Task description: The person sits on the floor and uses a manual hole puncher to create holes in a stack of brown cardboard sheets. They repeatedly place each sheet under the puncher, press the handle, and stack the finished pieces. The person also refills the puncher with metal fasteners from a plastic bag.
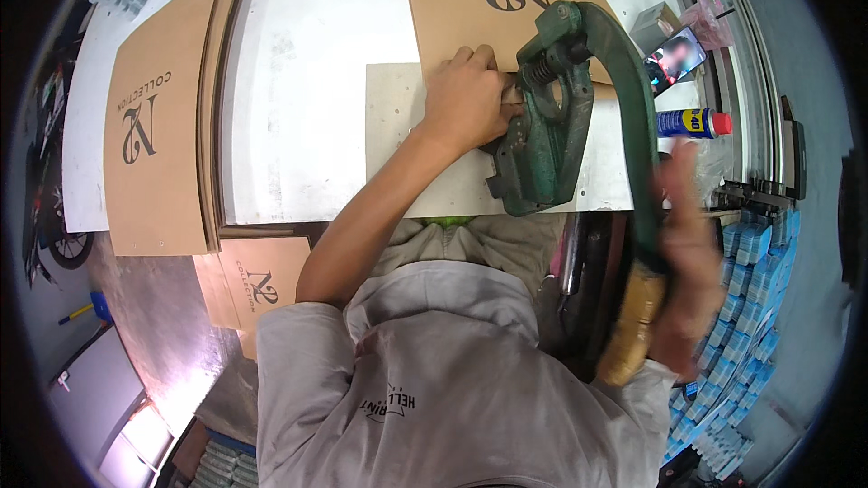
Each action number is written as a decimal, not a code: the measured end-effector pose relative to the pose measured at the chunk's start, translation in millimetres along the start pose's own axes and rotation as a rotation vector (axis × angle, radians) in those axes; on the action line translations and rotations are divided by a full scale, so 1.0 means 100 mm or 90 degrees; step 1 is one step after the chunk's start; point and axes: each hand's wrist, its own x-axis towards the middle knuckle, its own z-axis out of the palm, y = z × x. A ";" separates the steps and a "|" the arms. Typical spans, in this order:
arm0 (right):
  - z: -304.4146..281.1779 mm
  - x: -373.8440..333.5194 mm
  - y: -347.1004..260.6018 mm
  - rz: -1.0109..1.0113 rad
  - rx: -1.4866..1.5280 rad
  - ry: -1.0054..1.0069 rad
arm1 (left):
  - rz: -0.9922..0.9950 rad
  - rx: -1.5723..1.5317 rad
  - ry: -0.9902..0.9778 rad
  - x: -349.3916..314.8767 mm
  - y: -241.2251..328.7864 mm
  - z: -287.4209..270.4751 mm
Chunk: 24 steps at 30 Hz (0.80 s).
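Observation:
A green metal lever press, apparently an eyelet or hole punch (551, 145), stands on a grey board (393, 145) near the table's front edge. Beside its jaw, my left hand (466, 95) is closed on the near edge of a flat brown paper bag (443, 14) with black print. The bag's edge seems to reach the jaw; fingers hide the exact contact. The press's long curved lever comes down toward me and ends in a tape-wrapped handle (628, 330). Close to the handle's right side is my right hand (687, 271), smeared by motion, so its grip cannot be made out.
Stacked brown bags (163, 117) lie at the table's left, with more (262, 276) lower beside it. Right of the press are a blue spray can (692, 123) with a red cap, a phone (676, 61) and a small grey box (653, 27). Blue-wrapped bundles (741, 307) are piled at right.

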 end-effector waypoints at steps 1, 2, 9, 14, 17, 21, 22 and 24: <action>-0.03 -0.02 -0.03 0.006 0.074 0.076 | 0.000 -0.010 0.002 -0.02 -0.03 0.02; -0.01 -0.08 0.01 0.055 0.147 0.189 | -0.002 -0.019 0.006 -0.04 -0.07 0.03; 0.59 -1.58 0.49 0.475 -0.003 0.355 | 0.083 -0.008 0.217 0.24 -0.67 -0.05; 1.17 -1.93 0.19 0.573 0.203 0.603 | -0.151 -0.303 0.610 0.02 -0.66 -0.90; 1.29 -2.03 0.06 0.718 0.266 0.714 | -0.128 -0.292 0.840 -0.61 -0.83 -1.41; 1.32 -2.12 0.14 0.766 0.288 0.636 | -0.184 -0.416 0.969 -1.71 -0.76 -2.02; 1.33 -2.15 0.19 0.743 0.278 0.616 | -0.219 -0.463 0.944 -1.97 -0.73 -2.10; 1.36 -2.09 0.29 0.680 0.240 0.579 | -0.268 -0.473 0.972 -2.36 -0.79 -2.21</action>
